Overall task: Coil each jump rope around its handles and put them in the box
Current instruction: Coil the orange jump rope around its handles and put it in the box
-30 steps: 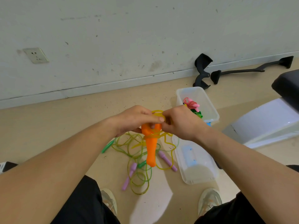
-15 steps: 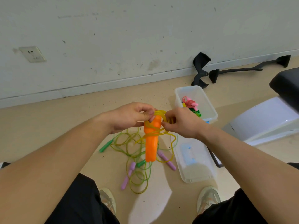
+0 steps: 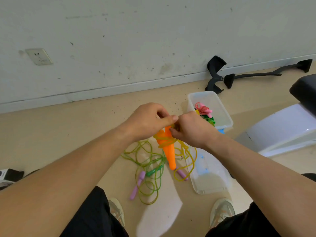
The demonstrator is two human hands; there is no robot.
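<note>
My left hand [image 3: 148, 121] grips the orange handles [image 3: 168, 151], long axis hanging downward; my right hand [image 3: 193, 130], nearer the box [image 3: 228, 119], pinches the yellow rope [image 3: 185, 165].

Wall [image 3: 153, 40]: pale, scuffed, with a white socket [image 3: 39, 56] at left and a baseboard [image 3: 102, 92] below. Floor [image 3: 59, 130]: beige, speckled with debris. A black curved bracket [image 3: 214, 74] leans on the baseboard, with a long black bar [image 3: 266, 74] just beside it. At the right edge, a black cushion [image 3: 306, 93] sits above a white panel [image 3: 280, 132]. Two pale shoes [image 3: 222, 211] are at the bottom.
</note>
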